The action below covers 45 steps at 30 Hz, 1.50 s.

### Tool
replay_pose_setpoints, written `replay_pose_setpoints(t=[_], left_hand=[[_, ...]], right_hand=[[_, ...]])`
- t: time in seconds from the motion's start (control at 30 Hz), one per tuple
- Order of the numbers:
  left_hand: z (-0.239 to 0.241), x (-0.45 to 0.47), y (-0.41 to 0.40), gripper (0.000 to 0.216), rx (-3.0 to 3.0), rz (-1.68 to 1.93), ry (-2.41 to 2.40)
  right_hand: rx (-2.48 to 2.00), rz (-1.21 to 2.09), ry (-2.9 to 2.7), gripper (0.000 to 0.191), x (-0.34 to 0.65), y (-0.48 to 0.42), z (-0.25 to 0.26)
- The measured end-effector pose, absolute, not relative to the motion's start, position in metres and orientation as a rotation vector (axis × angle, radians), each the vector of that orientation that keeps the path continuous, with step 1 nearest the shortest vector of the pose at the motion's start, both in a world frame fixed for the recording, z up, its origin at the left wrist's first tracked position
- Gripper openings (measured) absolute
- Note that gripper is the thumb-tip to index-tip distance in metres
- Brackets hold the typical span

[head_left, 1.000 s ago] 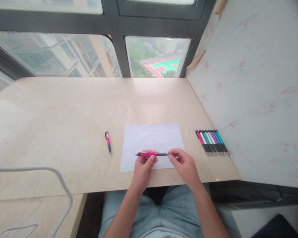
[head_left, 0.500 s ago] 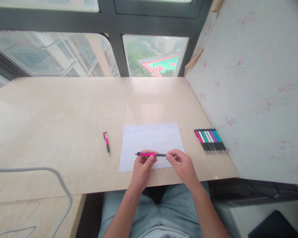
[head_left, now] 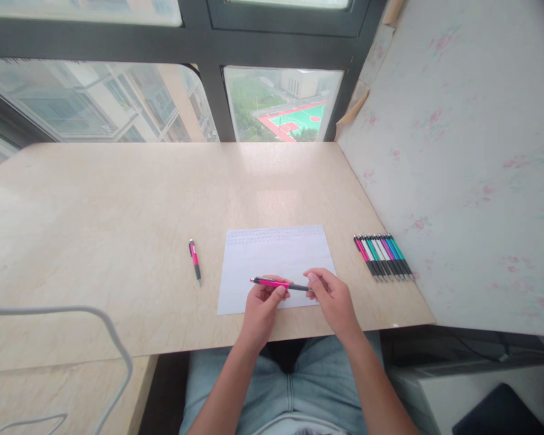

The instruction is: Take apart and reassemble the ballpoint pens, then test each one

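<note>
My left hand (head_left: 260, 309) is closed around the pink barrel of a pen (head_left: 272, 282) with a black grip. The pen lies nearly level above the paper, its clicker end to the left and its tip to the right. My right hand (head_left: 334, 301) is closed in a pinch at the tip end, with the fingertips covering the point. Beneath both hands is a white sheet of paper (head_left: 254, 260) with several lines of small handwriting along its top. Left of the sheet lies a similar pink and black pen (head_left: 194, 262), tip toward me.
A row of several coloured pens (head_left: 383, 257) lies at the right, close to the papered wall (head_left: 471, 181). A grey cable (head_left: 104, 317) arches over the left front of the table (head_left: 118, 211). Windows stand behind the table's far edge.
The pen has tilted slightly, its tip end now lower, and shifted a little to the right. Both hands have moved slightly right with it.
</note>
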State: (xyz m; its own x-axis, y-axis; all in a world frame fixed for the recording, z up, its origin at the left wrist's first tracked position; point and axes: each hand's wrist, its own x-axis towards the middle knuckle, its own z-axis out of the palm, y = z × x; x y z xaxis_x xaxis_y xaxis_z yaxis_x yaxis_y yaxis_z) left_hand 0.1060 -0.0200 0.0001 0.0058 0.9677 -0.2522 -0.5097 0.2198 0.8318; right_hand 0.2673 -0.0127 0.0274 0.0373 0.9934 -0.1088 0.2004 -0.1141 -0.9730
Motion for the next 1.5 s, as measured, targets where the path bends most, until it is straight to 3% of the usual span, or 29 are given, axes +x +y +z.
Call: replay_pose_setpoints(t=[0.3,0.97,1.33,1.5], left_hand=[[0.001,0.106,-0.018,0.015,0.479,1.323,0.898],[-0.001,0.106,-0.019,0.015,0.535,1.280,0.906],[0.001,0.105,-0.018,0.016,0.531,1.291,0.942],[0.002,0.107,-0.022,0.019,0.760,1.211,1.039]], right_hand=[[-1.445,1.146,-1.436,0.015,0.268,-0.019,0.029],[-1.551,0.877,-1.635,0.036,0.267,-0.018,0.034],[-1.347,1.263,-1.854,0.034,0.271,-0.020,0.047],[-1.391,1.158,-1.703,0.028,0.265,-0.017,0.049]])
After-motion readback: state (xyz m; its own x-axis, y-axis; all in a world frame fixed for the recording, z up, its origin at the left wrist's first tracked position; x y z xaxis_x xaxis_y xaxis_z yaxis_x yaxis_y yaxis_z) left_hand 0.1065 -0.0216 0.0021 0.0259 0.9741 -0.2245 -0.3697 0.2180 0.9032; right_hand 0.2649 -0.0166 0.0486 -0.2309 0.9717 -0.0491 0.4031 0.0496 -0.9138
